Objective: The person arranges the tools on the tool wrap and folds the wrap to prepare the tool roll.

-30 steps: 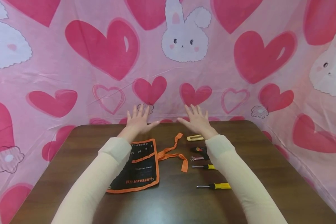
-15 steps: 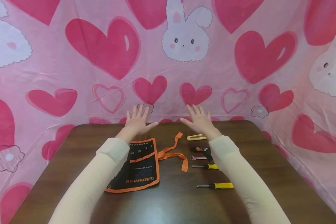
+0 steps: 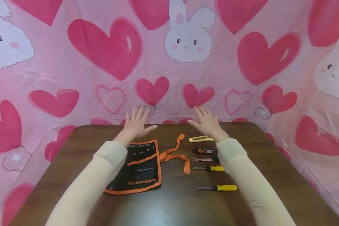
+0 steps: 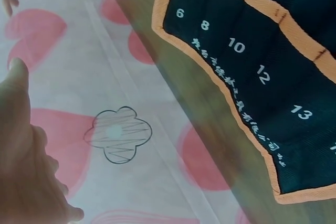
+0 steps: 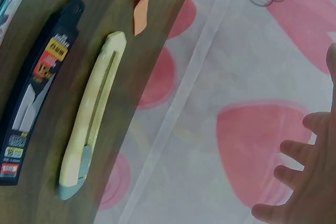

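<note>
Both hands are raised over the far part of the table, fingers spread and holding nothing. My left hand (image 3: 135, 126) is above the far side of a black tool pouch (image 3: 142, 174) with orange edging, numbered pockets and orange tie straps (image 3: 183, 161). Part of the pouch is hidden by the left sleeve. On the other side, my right hand (image 3: 209, 125) is nearest a yellow utility knife (image 5: 89, 114). Beside that knife lies a black labelled blade case (image 5: 31, 98). Closer to me are a wrench (image 3: 202, 160) and two yellow-handled screwdrivers (image 3: 217, 169), partly in a row.
The brown wooden table (image 3: 169, 207) has rounded far corners. Behind it hangs a pink cloth (image 3: 155, 66) printed with hearts and rabbits, close along the table's far and side edges.
My hands have drifted slightly apart, the left one leftward and the right one rightward. More of the screwdriver handles and the utility knife now shows. The tools and pouch stay put.
</note>
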A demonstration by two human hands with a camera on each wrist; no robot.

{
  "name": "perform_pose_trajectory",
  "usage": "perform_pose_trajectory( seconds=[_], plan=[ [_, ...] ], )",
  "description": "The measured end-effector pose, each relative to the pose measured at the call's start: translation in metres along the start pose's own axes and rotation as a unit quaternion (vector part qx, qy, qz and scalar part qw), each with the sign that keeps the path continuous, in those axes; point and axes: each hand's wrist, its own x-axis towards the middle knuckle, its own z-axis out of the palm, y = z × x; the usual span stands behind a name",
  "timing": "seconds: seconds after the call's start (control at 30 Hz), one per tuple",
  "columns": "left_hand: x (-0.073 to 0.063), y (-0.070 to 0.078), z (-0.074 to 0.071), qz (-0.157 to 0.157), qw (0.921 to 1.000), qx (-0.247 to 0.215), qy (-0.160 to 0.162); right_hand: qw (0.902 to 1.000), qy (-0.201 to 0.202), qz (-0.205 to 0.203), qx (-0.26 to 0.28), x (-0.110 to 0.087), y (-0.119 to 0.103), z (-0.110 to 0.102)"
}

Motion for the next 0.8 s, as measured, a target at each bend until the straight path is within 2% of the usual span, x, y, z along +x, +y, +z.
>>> perform_pose_trajectory(
  seconds=[0.43,0.67,0.8],
  plan=[
    [-0.013,-0.021,0.012,0.006,1.0000,0.006,0.001,0.9997,-0.005,0.006,0.024,-0.005,0.029,0.009],
    [-0.020,-0.032,0.018,0.010,0.9999,0.002,0.004,0.9991,0.013,-0.002,0.040,-0.007,0.047,0.018],
    [-0.025,-0.038,0.021,0.016,0.9998,0.006,0.004,0.9984,0.005,0.009,0.056,-0.009,0.055,0.023]
  ],
)
